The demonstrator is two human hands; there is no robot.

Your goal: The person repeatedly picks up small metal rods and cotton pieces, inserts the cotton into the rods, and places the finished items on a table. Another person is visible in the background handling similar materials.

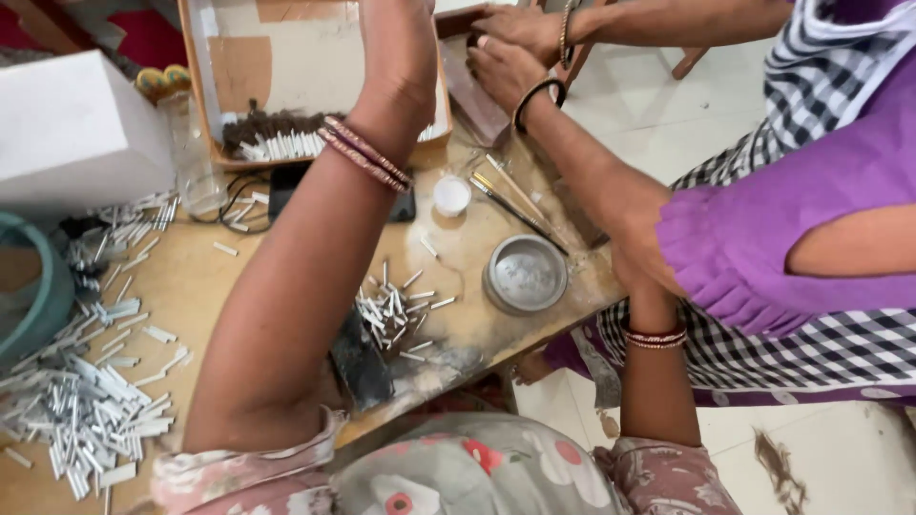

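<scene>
Landmark: the round metal dish (525, 275) on the wooden table (205, 286).

- Far left of the dish: a white box (76, 124), and below it a big heap of short white tubes (86, 405) spread over the tabletop.
- Left of the dish and further back: a cardboard tray (315, 57) with a brown tuft and a row of white tubes along its near wall.
- The left hand (401, 43) is raised over this tray, forearm upright and bangles at the wrist. The fingers run out of the top edge, so it is not possible to tell whether they are apart or closed, or whether they hold anything.
- Just left of the dish: a small heap of tubes (393, 310), with a dark block (361, 362) nearer the person.
- Behind the dish: a white cap (451, 195) and a few thin sticks (510, 195) lying slantwise.
- Further back: a co-worker's hands (515, 52), close together on a dark board.
- Right of the dish, at the table edge: the right hand (645, 300). It is mostly hidden behind the co-worker's arm and purple sleeve (754, 238), so its grip cannot be told.
</scene>
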